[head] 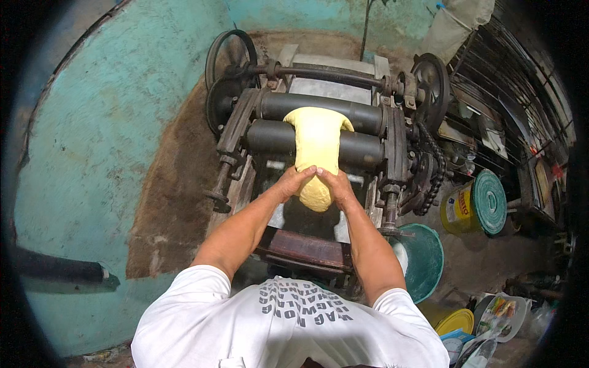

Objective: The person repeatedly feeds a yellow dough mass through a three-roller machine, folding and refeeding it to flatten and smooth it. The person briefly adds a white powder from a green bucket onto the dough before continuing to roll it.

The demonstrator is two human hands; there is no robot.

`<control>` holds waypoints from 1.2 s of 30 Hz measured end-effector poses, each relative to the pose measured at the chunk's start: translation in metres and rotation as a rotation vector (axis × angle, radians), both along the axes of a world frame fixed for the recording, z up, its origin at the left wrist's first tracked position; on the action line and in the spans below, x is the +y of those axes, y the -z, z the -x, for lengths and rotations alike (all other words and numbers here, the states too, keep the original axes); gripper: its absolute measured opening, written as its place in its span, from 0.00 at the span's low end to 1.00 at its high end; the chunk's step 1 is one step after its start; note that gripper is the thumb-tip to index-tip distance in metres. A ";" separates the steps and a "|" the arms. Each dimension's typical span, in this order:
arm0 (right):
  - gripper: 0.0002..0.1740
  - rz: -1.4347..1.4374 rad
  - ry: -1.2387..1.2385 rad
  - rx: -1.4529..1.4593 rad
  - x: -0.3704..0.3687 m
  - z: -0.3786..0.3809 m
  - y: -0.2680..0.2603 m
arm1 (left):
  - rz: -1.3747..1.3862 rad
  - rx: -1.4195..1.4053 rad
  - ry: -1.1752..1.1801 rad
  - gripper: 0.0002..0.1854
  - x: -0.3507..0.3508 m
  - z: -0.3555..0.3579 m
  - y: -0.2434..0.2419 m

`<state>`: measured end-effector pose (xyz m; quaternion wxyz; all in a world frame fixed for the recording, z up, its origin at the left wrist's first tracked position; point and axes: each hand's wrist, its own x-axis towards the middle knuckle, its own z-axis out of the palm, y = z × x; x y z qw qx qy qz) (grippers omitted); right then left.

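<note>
A long slab of pale yellow dough [317, 142] lies over the front roller [271, 138] of a metal dough roller machine, its wider far end against the rear roller [363, 117]. My left hand [293, 181] grips the left edge of the dough below the front roller. On the opposite edge is my right hand [337, 185], also gripping. My thumbs nearly meet on top of the dough. A rounded, rougher end of it hangs down between my hands. The fingers beneath are hidden.
Screw handles [218, 195] flank the rollers. To the right are a flywheel [431, 92] and an exposed drive chain [435, 170]. A green tub [425, 262] and a lidded yellow bucket [460, 209] stand at the right. A dark wooden board [306, 246] crosses the machine's near side.
</note>
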<state>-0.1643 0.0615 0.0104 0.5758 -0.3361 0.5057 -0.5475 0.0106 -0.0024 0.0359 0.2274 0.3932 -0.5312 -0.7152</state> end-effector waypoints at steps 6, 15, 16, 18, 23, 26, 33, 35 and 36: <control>0.26 0.023 0.237 -0.099 0.002 -0.023 -0.021 | 0.087 0.064 -0.212 0.23 -0.007 0.012 -0.013; 0.43 0.172 -0.084 1.686 -0.017 -0.068 -0.090 | 0.791 -0.487 -0.196 0.39 0.033 -0.061 0.026; 0.45 0.188 -0.033 1.753 -0.024 -0.070 -0.088 | 0.783 -0.587 -0.089 0.39 0.037 -0.091 0.040; 0.51 0.184 0.067 1.862 -0.050 -0.060 -0.087 | 0.579 -0.838 0.146 0.35 0.044 -0.135 0.053; 0.53 -0.025 -0.077 1.740 -0.153 -0.026 -0.115 | 0.675 -0.884 0.241 0.28 0.069 -0.184 0.095; 0.56 -0.166 -0.092 1.681 -0.193 -0.006 -0.118 | 0.669 -0.905 0.190 0.28 0.070 -0.174 0.082; 0.56 -0.374 -0.201 1.562 -0.254 0.033 -0.089 | 0.707 -0.921 0.131 0.25 0.075 -0.175 0.088; 0.57 -0.409 -0.235 1.604 -0.263 0.050 -0.075 | 0.645 -0.950 0.211 0.25 0.071 -0.173 0.082; 0.58 -0.409 -0.257 1.558 -0.265 0.052 -0.079 | 0.585 -0.966 0.267 0.26 0.064 -0.171 0.072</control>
